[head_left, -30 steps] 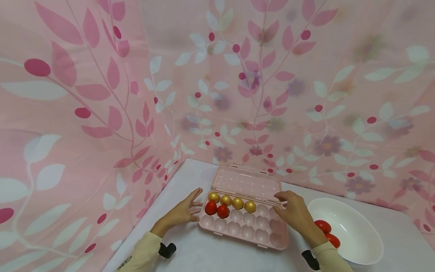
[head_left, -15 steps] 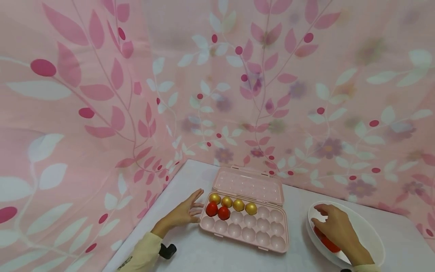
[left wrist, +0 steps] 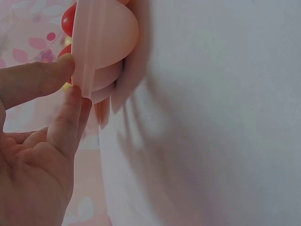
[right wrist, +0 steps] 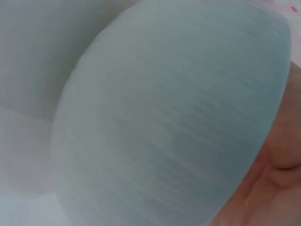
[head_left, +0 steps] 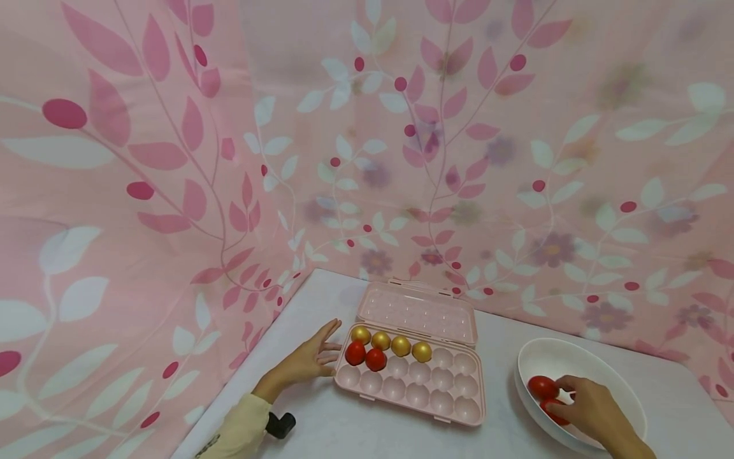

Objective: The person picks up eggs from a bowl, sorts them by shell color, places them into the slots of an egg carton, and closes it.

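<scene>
Moved right hand (head_left: 593, 408) across from the pink egg carton (head_left: 371, 381) at lower centre within the last second, and dipped it into the white oval bowl (head_left: 593, 362) at lower right, curling thumb and fingers round the lower red egg (head_left: 557, 419), just beside the upper red egg (head_left: 541, 387); seemingly switched from carton to pick-up. Kept left hand (head_left: 306, 359) nearly straight-fingered, with tips touching the carton's left rim. Showed glossy, rounded shells on two red eggs (head_left: 355, 352) and four gold eggs (head_left: 401, 345), set in smooth plastic hemispherical cups (head_left: 418, 392).
</scene>
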Available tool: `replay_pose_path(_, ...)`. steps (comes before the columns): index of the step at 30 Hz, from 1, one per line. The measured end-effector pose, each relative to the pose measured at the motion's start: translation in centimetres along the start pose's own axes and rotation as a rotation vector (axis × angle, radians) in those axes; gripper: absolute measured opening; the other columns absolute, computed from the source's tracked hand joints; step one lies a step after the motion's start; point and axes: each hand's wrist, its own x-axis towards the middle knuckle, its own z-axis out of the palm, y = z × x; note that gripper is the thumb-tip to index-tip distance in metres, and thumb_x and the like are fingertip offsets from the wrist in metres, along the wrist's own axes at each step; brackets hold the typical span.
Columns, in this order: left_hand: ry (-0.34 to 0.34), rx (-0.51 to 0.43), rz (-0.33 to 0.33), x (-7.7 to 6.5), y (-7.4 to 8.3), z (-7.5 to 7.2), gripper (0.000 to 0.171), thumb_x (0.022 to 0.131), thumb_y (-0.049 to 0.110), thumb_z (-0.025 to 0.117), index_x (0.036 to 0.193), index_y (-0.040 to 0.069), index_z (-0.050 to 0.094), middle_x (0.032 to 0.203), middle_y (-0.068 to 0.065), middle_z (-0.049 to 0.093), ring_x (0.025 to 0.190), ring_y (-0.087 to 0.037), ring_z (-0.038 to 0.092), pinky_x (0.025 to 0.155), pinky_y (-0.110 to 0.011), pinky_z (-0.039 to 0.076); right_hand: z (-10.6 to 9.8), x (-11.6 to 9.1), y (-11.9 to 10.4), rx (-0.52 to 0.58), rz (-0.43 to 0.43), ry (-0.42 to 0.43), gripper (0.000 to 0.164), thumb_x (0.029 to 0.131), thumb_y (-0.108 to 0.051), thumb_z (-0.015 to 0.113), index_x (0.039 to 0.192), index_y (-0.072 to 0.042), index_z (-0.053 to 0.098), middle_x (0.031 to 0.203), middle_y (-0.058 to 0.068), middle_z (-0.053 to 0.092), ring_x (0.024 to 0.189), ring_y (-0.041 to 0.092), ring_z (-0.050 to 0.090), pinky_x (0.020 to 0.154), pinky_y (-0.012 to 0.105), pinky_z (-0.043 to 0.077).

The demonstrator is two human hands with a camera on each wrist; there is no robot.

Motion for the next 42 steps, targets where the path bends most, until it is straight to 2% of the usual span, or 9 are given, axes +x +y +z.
replay_pose_path(4,0.004,-0.002,-0.005,0.0,0.1,0.1,0.106,0.076,-0.016,0.071,0.157,0.016,0.010,0.162,-0.015,0.013,0.131,-0.040,0.044,0.099,-0.046,0.047,0.2,-0.1,0.1,0.025,0.039,-0.043,0.067,0.065,-0.046,0.086,0.107,0.003,0.066,0.094,0.009,0.067,0.083,0.024,0.059,0.078,0.049,0.056)
replay_pose_path(10,0.019,0.016,-0.019,-0.1,0.3,0.2,0.107,0.076,-0.014,0.071,0.157,0.016,0.010,0.162,-0.014,0.014,0.131,-0.039,0.045,0.098,-0.047,0.047,1.1,-0.4,0.3,0.027,-0.033,0.008,0.045,0.067,-0.021,0.087,0.100,0.003,0.067,0.087,0.004,0.067,0.079,0.021,0.058,0.075,0.044,0.055)
replay_pose_path(14,0.022,0.025,-0.023,-0.1,0.4,0.3,0.107,0.076,-0.014,0.071,0.157,0.016,0.009,0.162,-0.014,0.014,0.131,-0.040,0.045,0.098,-0.048,0.047,1.7,-0.4,0.4,0.014,-0.057,0.028,0.039,0.067,-0.014,0.085,0.099,0.002,0.069,0.087,0.005,0.067,0.078,0.022,0.058,0.075,0.045,0.055)
replay_pose_path(20,0.024,0.042,-0.026,-0.1,0.5,0.3,0.106,0.076,-0.014,0.071,0.157,0.017,0.009,0.162,-0.015,0.014,0.131,-0.040,0.045,0.097,-0.048,0.048,2.0,-0.2,0.2,-0.008,-0.060,0.055,0.037,0.069,-0.017,0.085,0.098,0.001,0.072,0.086,0.006,0.067,0.077,0.022,0.056,0.075,0.044,0.054)
replay_pose_path(24,0.028,0.047,-0.028,-0.1,0.4,0.3,0.106,0.077,-0.014,0.070,0.157,0.017,0.009,0.162,-0.014,0.014,0.131,-0.039,0.045,0.097,-0.046,0.048,2.0,0.0,0.1,0.015,-0.027,0.025,0.041,0.069,-0.020,0.087,0.100,0.003,0.073,0.087,0.006,0.067,0.077,0.021,0.055,0.074,0.044,0.055)
replay_pose_path(29,0.029,0.053,-0.029,-0.1,0.3,0.3,0.105,0.077,-0.014,0.070,0.157,0.018,0.010,0.162,-0.014,0.014,0.131,-0.039,0.046,0.098,-0.045,0.047,2.0,0.0,0.0,0.025,-0.028,0.034,0.046,0.069,-0.021,0.087,0.104,0.004,0.072,0.089,0.007,0.067,0.078,0.021,0.057,0.075,0.044,0.058)
replay_pose_path(36,0.025,0.024,-0.021,-0.1,0.2,0.2,0.106,0.077,-0.015,0.070,0.157,0.016,0.010,0.162,-0.014,0.014,0.130,-0.039,0.046,0.098,-0.045,0.048,1.9,-0.3,0.2,0.047,-0.024,0.052,0.046,0.070,-0.023,0.087,0.106,0.001,0.071,0.089,0.004,0.067,0.077,0.019,0.057,0.070,0.036,0.058)
replay_pose_path(42,0.028,0.008,-0.016,0.0,0.2,0.3,0.107,0.076,-0.015,0.071,0.157,0.015,0.009,0.161,-0.016,0.013,0.130,-0.041,0.045,0.097,-0.047,0.048,1.6,-0.6,0.2,0.011,-0.084,0.116,0.049,0.071,-0.027,0.086,0.109,-0.001,0.072,0.090,0.004,0.066,0.076,0.018,0.055,0.062,0.027,0.051)
